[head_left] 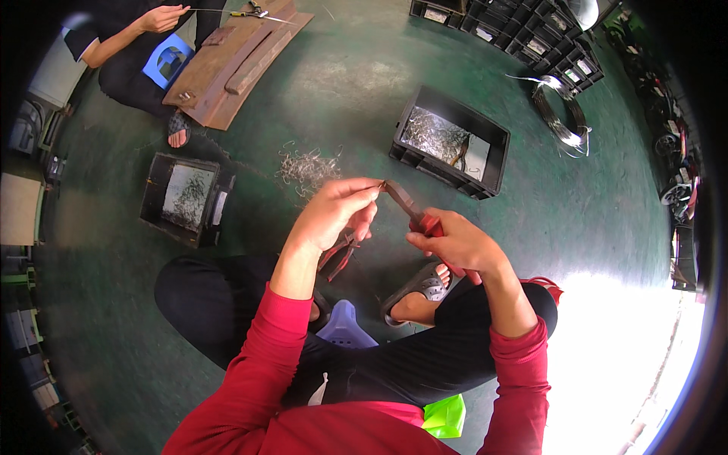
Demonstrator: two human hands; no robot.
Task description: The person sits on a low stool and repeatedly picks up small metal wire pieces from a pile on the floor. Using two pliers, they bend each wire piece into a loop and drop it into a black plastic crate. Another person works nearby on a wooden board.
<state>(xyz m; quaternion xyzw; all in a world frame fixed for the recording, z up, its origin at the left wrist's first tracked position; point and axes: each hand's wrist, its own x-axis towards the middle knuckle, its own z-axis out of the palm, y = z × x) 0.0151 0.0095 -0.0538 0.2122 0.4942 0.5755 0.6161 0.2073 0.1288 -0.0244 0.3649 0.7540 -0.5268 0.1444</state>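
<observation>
At the centre of the frame the left hand (336, 214) pinches a thin wire piece (373, 186) between fingertips, its grip narrow and closed on the wire, while a second red-handled tool (339, 254) hangs from its lower fingers. The right hand (455, 243) is wrapped tight around the red handles of pliers (409, 208), whose dark jaws meet the wire's end just right of the left fingertips.

Beyond the hands, on the green floor (341, 98), lies a loose heap of wire bits (307, 167). A black crate (451, 140) of wire bits sits in the upper middle right, its near edge well apart from the pliers; a smaller black tray (186, 199) sits at the left, near the person's left knee. A wire coil (563, 114) lies at the upper right, with stacked bins (531, 34) along the top edge. Bare floor lies open between crate, tray and hands.

At the upper left another person's hand (161, 18) works over rusty metal bars (235, 57).
</observation>
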